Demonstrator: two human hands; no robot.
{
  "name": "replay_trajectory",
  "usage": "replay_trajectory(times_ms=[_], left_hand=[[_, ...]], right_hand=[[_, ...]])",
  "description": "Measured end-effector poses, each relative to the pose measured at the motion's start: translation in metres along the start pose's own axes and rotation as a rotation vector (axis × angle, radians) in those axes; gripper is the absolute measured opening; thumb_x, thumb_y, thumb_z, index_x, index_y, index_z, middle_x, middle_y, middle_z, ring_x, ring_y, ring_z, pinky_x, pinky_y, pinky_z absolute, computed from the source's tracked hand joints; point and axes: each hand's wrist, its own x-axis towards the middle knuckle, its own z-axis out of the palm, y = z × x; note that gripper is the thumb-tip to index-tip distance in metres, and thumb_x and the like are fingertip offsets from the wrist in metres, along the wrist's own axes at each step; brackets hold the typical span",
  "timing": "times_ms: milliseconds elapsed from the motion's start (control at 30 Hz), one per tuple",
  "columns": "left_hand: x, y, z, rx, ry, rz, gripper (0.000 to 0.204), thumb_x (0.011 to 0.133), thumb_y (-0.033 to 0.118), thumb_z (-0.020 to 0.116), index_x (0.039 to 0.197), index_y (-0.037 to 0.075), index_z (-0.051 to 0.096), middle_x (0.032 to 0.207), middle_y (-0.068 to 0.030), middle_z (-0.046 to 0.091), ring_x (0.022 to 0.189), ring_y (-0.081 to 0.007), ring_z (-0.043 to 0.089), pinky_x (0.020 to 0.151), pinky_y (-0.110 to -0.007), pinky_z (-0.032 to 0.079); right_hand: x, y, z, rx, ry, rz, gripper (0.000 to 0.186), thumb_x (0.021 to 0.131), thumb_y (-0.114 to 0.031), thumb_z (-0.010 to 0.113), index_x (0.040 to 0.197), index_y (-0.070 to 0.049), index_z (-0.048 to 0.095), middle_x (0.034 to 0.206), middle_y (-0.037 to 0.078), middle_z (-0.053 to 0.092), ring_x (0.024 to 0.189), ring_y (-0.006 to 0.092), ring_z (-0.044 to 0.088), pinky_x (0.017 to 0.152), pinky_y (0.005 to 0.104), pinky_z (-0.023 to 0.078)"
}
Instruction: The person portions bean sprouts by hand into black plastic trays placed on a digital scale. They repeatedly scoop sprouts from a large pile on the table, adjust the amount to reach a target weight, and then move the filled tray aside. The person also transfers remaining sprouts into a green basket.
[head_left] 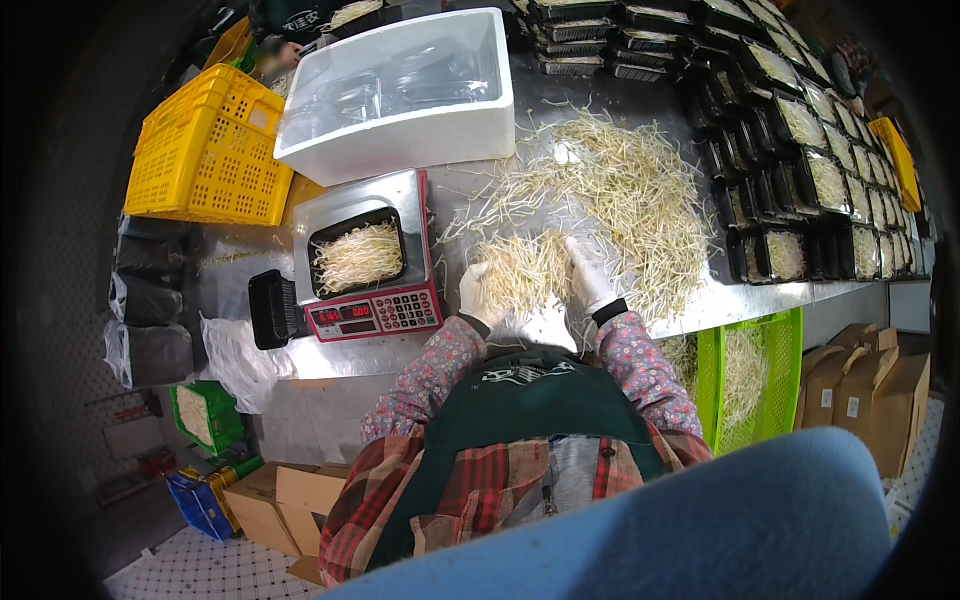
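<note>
A loose bunch of bean sprouts (528,268) lies between my two white-gloved hands at the near edge of the metal table. On its left side, my left hand (478,292) is closed against the sprouts, its fingertips partly buried. My right hand (592,280) presses the bunch from the right, with some fingers hidden by it. Beyond and to the right spreads a big pile of bean sprouts (640,200). Left of my hands, a red and silver digital scale (428,240) carries a black tray (318,240) filled with sprouts.
A white foam box (400,150) holding clear plastic lids stands behind the scale, beside a yellow crate (215,150). Black trays (270,308) sit left of the scale. Stacked filled packs (825,180) line the right. A green crate (712,385) stands below the table edge.
</note>
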Motion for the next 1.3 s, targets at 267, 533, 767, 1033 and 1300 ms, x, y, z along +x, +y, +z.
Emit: replay_trajectory(times_ms=[267,533,767,1033,1300], left_hand=[[0.003,-0.006,0.01,0.043,0.055,-0.04,0.051,0.09,0.025,0.044,0.13,-0.006,0.052,0.126,-0.0229,0.061,0.116,-0.0362,0.06,0.104,-0.052,0.046],[-0.007,-0.008,0.03,0.119,0.027,-0.036,0.056,0.088,0.021,0.043,0.135,-0.009,0.047,0.133,-0.0259,0.056,0.121,-0.0393,0.057,0.107,-0.054,0.043],[-0.003,-0.006,0.016,0.119,0.024,-0.055,0.057,0.087,0.023,0.044,0.135,-0.008,0.048,0.131,-0.0261,0.057,0.12,-0.0394,0.057,0.107,-0.055,0.042],[-0.006,-0.009,0.021,0.115,-0.044,-0.172,0.057,0.087,0.025,0.047,0.135,-0.005,0.049,0.125,-0.0245,0.061,0.11,-0.0385,0.063,0.101,-0.053,0.048],[-0.013,-0.016,0.051,0.103,0.066,-0.043,0.068,0.098,0.048,0.039,0.141,-0.004,0.043,0.135,-0.0235,0.055,0.123,-0.0391,0.055,0.108,-0.053,0.041]], right_hand=[[-0.008,-0.009,0.008,-0.199,-0.119,-0.18,0.07,0.08,0.004,0.073,0.142,0.003,0.041,0.12,0.014,0.063,0.099,0.0199,0.066,0.087,0.0303,0.055],[-0.001,-0.018,-0.017,-0.049,-0.125,-0.104,0.067,0.08,0.007,0.068,0.142,0.007,0.04,0.116,0.013,0.066,0.096,0.0197,0.068,0.086,0.0304,0.054],[-0.013,-0.025,-0.005,-0.105,-0.129,-0.082,0.072,0.081,0.007,0.067,0.145,0.006,0.036,0.116,0.014,0.066,0.1,0.0179,0.066,0.086,0.0296,0.054],[-0.018,0.005,0.033,-0.605,-0.085,-0.497,0.095,0.073,-0.008,0.085,0.149,0.003,0.029,0.139,0.018,0.05,0.126,0.0237,0.052,0.107,0.0329,0.041],[0.001,-0.006,0.004,-0.174,-0.143,-0.212,0.073,0.079,0.005,0.074,0.144,0.002,0.038,0.123,0.012,0.063,0.109,0.0187,0.063,0.093,0.0306,0.052]])
